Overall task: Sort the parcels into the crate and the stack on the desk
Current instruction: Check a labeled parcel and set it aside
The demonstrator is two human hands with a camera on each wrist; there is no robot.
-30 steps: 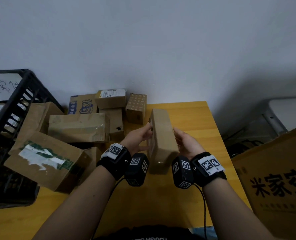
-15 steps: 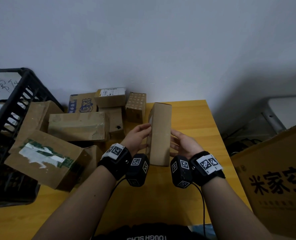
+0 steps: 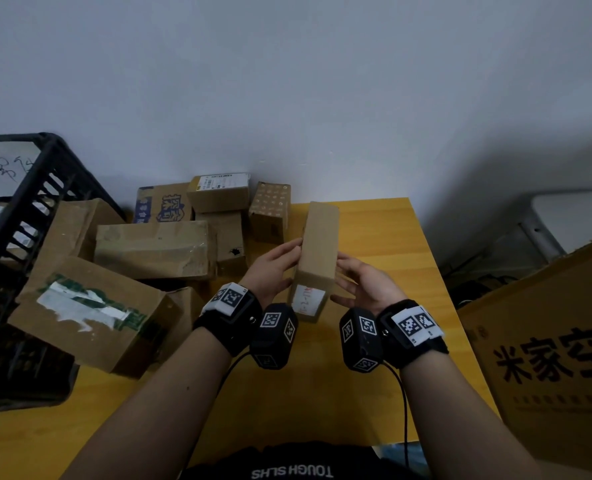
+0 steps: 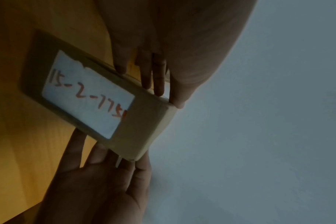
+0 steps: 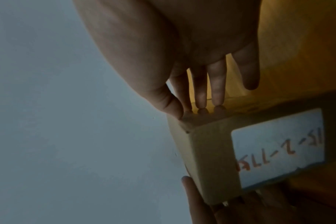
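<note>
A long narrow cardboard parcel (image 3: 317,251) is held just above the yellow desk (image 3: 374,230), lengthwise away from me. Its near end carries a white label (image 3: 309,299) with red handwriting, also seen on the parcel (image 4: 144,121) in the left wrist view and on the parcel (image 5: 207,159) in the right wrist view. My left hand (image 3: 284,263) presses its left side with straight fingers (image 4: 150,75). My right hand (image 3: 348,278) presses the right side, fingertips (image 5: 201,103) touching the edge. A black crate (image 3: 45,174) stands at the far left.
Several cardboard parcels lie piled left of the hands, among them a large taped box (image 3: 86,306) and a flat box (image 3: 152,251). A big yellow carton (image 3: 547,341) stands off the desk's right edge. The wall runs along the desk's far edge.
The parcel has been turned between my hands: its labelled end face now points towards me. Both hands stay at its sides, in about the same place.
</note>
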